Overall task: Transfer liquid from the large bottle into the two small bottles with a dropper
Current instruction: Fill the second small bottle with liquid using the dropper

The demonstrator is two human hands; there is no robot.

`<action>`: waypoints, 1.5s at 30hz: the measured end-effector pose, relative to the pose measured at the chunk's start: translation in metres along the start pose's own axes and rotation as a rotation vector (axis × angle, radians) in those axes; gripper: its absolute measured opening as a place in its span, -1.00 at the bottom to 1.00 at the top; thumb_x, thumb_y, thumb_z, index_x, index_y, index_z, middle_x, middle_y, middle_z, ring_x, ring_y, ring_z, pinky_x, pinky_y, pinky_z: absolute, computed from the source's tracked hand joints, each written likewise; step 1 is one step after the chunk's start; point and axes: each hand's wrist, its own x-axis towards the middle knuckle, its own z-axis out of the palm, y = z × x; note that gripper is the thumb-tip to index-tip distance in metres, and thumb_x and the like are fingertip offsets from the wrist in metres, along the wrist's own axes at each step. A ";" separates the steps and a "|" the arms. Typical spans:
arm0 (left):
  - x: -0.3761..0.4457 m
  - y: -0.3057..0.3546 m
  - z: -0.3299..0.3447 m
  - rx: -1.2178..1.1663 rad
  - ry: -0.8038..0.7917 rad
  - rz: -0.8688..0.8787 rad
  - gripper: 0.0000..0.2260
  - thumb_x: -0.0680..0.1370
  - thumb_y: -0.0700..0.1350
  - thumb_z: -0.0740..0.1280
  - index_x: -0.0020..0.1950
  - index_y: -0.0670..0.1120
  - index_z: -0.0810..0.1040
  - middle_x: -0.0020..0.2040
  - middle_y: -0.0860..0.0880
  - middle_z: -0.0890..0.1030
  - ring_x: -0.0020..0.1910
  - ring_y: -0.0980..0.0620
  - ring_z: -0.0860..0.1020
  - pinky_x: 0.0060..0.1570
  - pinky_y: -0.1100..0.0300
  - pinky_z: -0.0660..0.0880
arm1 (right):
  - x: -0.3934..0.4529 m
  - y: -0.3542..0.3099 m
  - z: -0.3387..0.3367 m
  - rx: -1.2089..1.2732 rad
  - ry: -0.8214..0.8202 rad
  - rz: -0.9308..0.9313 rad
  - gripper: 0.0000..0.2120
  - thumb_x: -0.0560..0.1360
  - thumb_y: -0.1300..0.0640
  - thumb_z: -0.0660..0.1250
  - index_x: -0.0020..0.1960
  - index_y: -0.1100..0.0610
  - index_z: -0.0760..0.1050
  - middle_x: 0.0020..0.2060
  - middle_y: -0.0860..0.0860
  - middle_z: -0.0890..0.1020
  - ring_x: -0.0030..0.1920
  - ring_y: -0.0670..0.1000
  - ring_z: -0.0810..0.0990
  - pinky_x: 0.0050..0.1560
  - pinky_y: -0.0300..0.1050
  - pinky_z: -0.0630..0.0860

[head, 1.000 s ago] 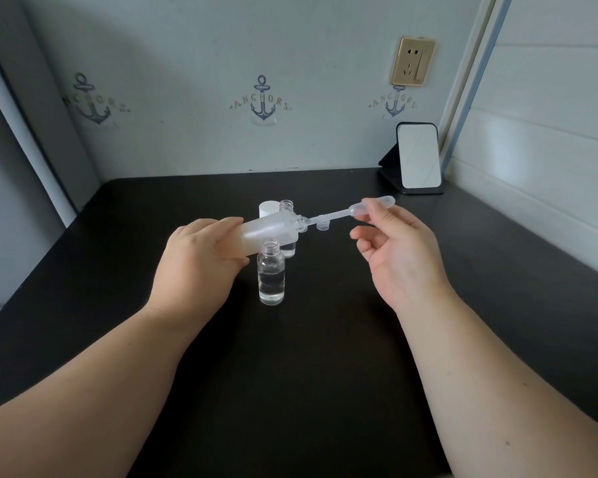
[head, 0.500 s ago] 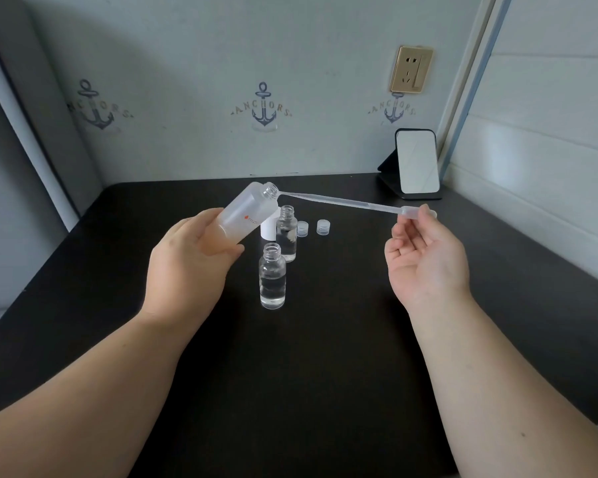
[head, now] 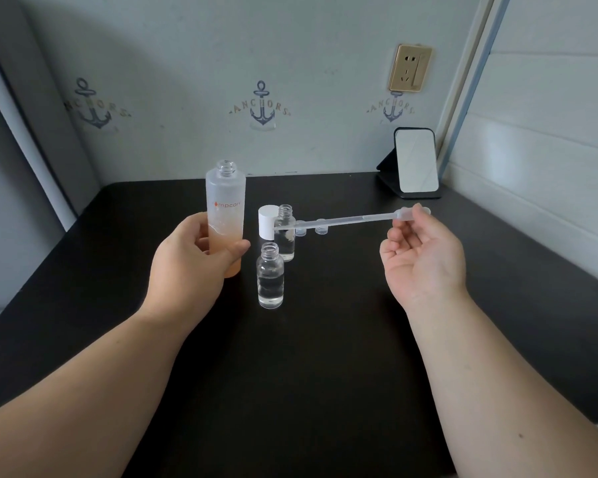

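Two small bottles (head: 270,276) stand uncapped at frame centre on the black table (head: 308,374), broad bare surface below them. Left hand (head: 190,263) grips the upright large bottle (head: 225,215); right hand (head: 423,260) pinches the dropper (head: 342,221), tip near the farther bottle. Pale anchor-printed wall (head: 221,63) behind.

"mpcor" on large bottle (head: 225,208); wall (head: 187,63) "ANCHORS"

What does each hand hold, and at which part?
The left hand grips the large bottle around its lower body, upright. The right hand pinches the dropper at its bulb end, the tip pointing toward the small bottles.
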 end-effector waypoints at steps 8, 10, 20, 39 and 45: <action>0.003 -0.004 0.003 0.035 -0.014 -0.040 -0.51 0.46 0.09 0.53 0.35 0.09 0.49 -0.01 0.30 0.55 -0.07 0.31 0.54 -0.20 0.42 0.38 | 0.001 0.002 -0.001 -0.038 -0.024 -0.017 -0.77 0.55 0.16 0.42 -0.27 0.16 0.67 -0.27 0.02 0.66 -0.38 -0.06 0.53 -0.36 -0.25 0.42; 0.004 -0.005 0.003 0.032 -0.015 -0.043 -0.48 0.46 0.11 0.52 0.37 0.07 0.48 -0.01 0.30 0.54 -0.08 0.31 0.52 -0.21 0.41 0.37 | 0.001 0.003 -0.001 -0.040 -0.026 -0.015 -0.78 0.55 0.16 0.42 -0.26 0.16 0.67 -0.27 0.02 0.66 -0.38 -0.06 0.53 -0.36 -0.25 0.42; -0.002 0.005 -0.004 -0.095 -0.053 -0.126 -0.61 0.49 0.07 0.49 0.24 0.23 0.43 -0.02 0.32 0.55 -0.06 0.34 0.56 -0.18 0.38 0.44 | 0.003 0.002 -0.002 -0.049 -0.028 -0.020 -0.81 0.53 0.18 0.42 -0.25 0.16 0.68 -0.25 0.02 0.67 -0.38 -0.05 0.53 -0.36 -0.25 0.43; -0.026 0.024 -0.013 -0.085 -0.437 0.033 -0.66 0.47 -0.20 0.42 0.17 0.13 0.59 -0.01 0.18 0.67 -0.15 0.03 0.69 -0.13 0.16 0.64 | 0.002 0.000 -0.001 -0.049 -0.030 -0.028 -0.76 0.54 0.18 0.41 -0.29 0.14 0.68 -0.27 0.01 0.67 -0.39 -0.06 0.51 -0.35 -0.25 0.43; -0.024 0.018 -0.005 0.209 -0.509 0.113 -0.76 0.42 0.14 0.52 0.02 0.19 0.56 -0.14 0.23 0.62 -0.17 0.19 0.61 -0.23 0.32 0.54 | 0.002 0.001 -0.001 -0.029 -0.027 -0.028 -0.78 0.53 0.18 0.43 -0.27 0.16 0.69 -0.27 0.01 0.66 -0.40 -0.06 0.51 -0.35 -0.25 0.42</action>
